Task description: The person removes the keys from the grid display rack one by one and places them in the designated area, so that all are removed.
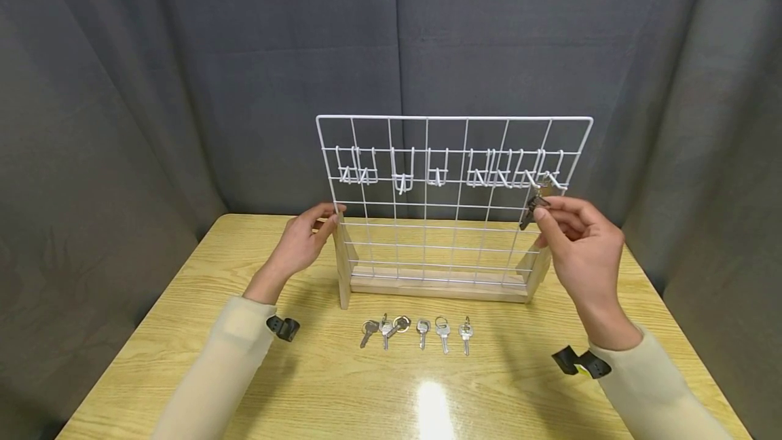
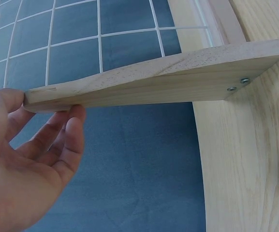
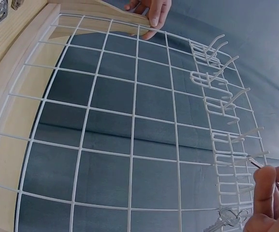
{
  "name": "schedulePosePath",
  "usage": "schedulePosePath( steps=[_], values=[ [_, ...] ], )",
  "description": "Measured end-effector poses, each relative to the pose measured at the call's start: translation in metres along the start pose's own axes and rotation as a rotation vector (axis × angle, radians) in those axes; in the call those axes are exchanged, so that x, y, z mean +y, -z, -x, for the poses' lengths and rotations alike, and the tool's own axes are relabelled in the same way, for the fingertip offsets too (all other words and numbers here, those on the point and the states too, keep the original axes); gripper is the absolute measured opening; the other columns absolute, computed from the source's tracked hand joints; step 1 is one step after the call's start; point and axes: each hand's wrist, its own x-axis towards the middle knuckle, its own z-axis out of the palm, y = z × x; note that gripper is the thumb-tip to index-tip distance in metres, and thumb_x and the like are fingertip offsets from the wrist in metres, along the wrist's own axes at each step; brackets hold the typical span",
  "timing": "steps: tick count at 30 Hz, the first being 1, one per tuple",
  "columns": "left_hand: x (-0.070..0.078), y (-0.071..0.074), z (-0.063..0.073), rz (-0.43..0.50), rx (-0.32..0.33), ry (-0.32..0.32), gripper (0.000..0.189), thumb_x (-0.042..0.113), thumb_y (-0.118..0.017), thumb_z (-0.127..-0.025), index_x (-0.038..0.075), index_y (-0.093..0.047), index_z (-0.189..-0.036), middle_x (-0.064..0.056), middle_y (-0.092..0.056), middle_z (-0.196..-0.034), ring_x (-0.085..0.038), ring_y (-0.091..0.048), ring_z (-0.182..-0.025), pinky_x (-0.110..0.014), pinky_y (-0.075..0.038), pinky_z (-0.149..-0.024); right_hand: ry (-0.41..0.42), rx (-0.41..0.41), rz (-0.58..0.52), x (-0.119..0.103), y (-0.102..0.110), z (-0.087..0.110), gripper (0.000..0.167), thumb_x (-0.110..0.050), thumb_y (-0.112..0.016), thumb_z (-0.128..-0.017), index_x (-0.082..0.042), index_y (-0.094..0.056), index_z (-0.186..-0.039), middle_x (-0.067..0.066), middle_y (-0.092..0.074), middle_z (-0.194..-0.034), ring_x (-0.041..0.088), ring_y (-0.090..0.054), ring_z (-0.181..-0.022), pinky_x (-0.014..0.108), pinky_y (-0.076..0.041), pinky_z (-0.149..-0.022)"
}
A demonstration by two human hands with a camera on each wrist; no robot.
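Note:
My left hand (image 1: 308, 233) grips the top of the wooden side support (image 2: 144, 79) at the left of a white wire grid rack (image 1: 425, 225), thumb on one face and fingers on the other. At the rack's right end, my right hand (image 1: 583, 240) pinches a key (image 1: 531, 210) between thumb and fingers, just below the rightmost white hooks (image 1: 550, 178). In the right wrist view a thin metal piece (image 3: 255, 163) sticks out from those fingertips, near a hook prong. A silver key (image 3: 217, 224) with a ring shows below that hand, partly cut off.
Several keys lie in a row on the wooden table (image 1: 342, 386) before the rack, among them a key (image 1: 466, 331) at the right end and a gold ring (image 1: 401, 324). More white hooks (image 1: 436, 172) line the upper grid. Grey curtains (image 1: 293, 73) surround the table.

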Motion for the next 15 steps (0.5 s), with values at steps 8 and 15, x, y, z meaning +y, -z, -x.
schedulePosePath(
  steps=[8, 15],
  values=[
    [-0.001, 0.000, -0.001, 0.004, -0.002, 0.009, 0.034, 0.030, -0.048, -0.107, 0.015, -0.061, -0.135, -0.011, -0.066, -0.129, -0.031, -0.067, -0.110, -0.048, -0.055, -0.092, -0.026, -0.038, 0.011, 0.002, 0.001, 0.004, 0.019, -0.009, -0.074, -0.090, -0.002, -0.072, -0.107, -0.020, -0.071, -0.076, 0.006, -0.062, -0.053, 0.017, -0.051, -0.053],
    [-0.001, -0.001, 0.000, -0.003, 0.006, -0.002, 0.034, 0.029, -0.047, -0.107, 0.014, -0.061, -0.135, -0.012, -0.066, -0.128, -0.032, -0.067, -0.110, -0.049, -0.055, -0.091, -0.065, -0.083, 0.046, 0.010, 0.001, 0.008, 0.021, -0.007, -0.075, -0.089, -0.003, -0.072, -0.109, -0.019, -0.071, -0.077, 0.007, -0.061, -0.052, 0.018, -0.045, -0.047]
  ],
)
